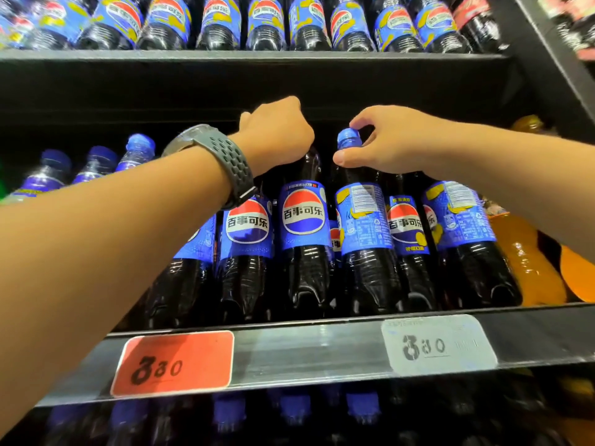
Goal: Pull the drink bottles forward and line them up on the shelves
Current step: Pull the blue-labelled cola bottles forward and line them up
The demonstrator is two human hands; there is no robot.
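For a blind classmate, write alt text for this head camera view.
Two hands reach into a shop shelf of cola bottles: the right hand pinches a blue-capped bottle, and the left hand, wearing a grey watch, covers another bottle's top.

Dark cola bottles (302, 239) with blue labels and blue caps; orange bottles (528, 262); black shelf (309, 352); red price tag (174, 362); grey watch strap (225, 156).

A black shelf (309, 349) carries upright cola bottles (302, 239) with orange drink bottles (521, 259) at its right end.
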